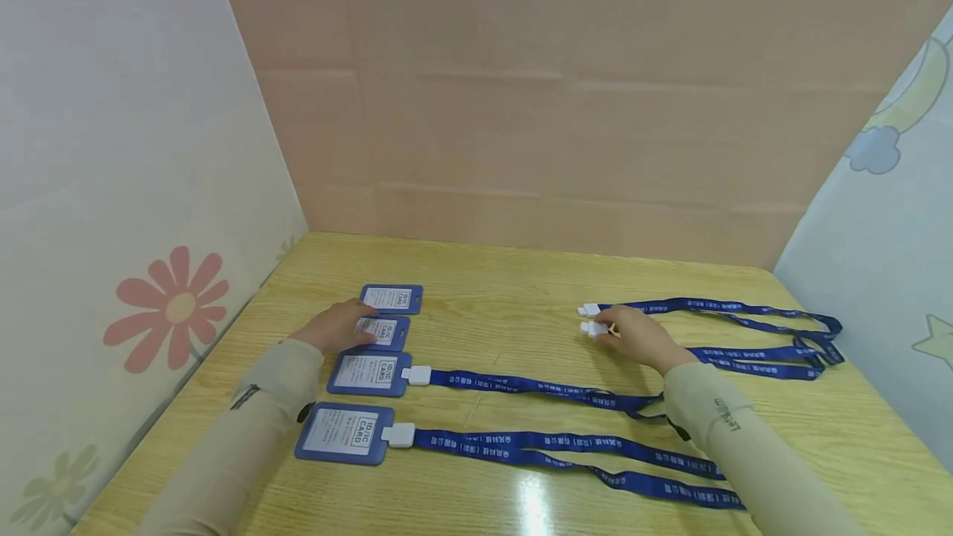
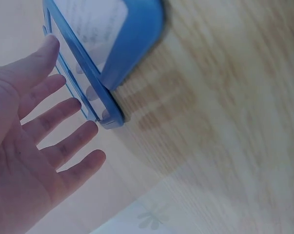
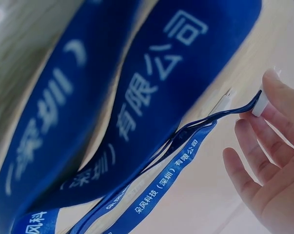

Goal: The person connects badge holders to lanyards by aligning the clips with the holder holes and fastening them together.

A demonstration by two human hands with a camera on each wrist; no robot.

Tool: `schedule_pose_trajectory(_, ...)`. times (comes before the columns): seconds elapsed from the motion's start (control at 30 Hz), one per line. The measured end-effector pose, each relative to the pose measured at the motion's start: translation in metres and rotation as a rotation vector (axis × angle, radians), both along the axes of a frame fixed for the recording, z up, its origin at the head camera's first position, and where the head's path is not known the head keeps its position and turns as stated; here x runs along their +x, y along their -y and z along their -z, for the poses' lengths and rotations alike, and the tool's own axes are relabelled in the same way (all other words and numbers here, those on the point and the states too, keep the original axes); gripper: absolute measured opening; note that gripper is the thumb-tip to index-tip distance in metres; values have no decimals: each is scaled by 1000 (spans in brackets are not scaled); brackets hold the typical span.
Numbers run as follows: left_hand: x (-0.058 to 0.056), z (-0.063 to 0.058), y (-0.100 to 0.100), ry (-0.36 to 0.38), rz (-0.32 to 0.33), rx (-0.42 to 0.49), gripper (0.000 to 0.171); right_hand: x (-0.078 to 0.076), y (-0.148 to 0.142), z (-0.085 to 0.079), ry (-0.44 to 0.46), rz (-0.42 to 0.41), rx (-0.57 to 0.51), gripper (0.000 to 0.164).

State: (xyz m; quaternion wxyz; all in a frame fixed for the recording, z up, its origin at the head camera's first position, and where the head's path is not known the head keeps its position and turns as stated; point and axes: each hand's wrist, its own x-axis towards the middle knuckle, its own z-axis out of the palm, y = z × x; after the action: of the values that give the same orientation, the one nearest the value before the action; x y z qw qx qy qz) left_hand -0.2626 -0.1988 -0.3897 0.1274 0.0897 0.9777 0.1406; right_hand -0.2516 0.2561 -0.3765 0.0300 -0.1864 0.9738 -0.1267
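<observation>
My left hand [image 1: 338, 327] is over the left end of the second blue card holder [image 1: 392, 332] from the back, thumb near one long edge. Its fingers look fairly straight and spread in the left wrist view, beside the holder [image 2: 68, 34]. My right hand [image 1: 634, 336] pinches the white clip [image 1: 593, 329] of a blue lanyard [image 1: 752, 368] between thumb and forefinger. The right wrist view shows this clip [image 3: 259, 104] at the strap's end, the other fingers loosely bent. Just behind it lies another white clip [image 1: 588, 309] on its lanyard [image 1: 685, 304].
A loose card holder [image 1: 391, 298] lies farthest back. Nearer me, two card holders [image 1: 368, 372] [image 1: 345, 433] are joined to lanyards [image 1: 521, 385] [image 1: 536, 441] stretching right, partly under my right forearm. The wooden table [image 1: 491, 279] meets walls at the back and sides.
</observation>
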Motion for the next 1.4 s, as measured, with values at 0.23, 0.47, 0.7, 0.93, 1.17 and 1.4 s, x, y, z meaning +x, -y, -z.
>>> schedule_pose_trajectory(0.23,0,-2,-1,30,-8,1,50,-2,2,0,7,-7,-6,26)
schedule_pose_trajectory(0.47,1,-3,-2,41,-3,2,51,-3,4,1,-3,-15,-3,28)
schedule_pose_trajectory(0.7,1,-4,-1,48,-6,7,51,-5,8,0,-7,-32,-4,24)
schedule_pose_trajectory(0.93,-1,-3,0,61,-19,27,55,-5,11,-1,-5,-32,-1,21)
schedule_pose_trajectory(1.17,0,-5,-2,55,-27,0,54,-5,12,1,13,-23,-10,23)
schedule_pose_trajectory(1.4,0,-6,-4,35,-19,-10,52,-6,13,2,9,-26,-11,22)
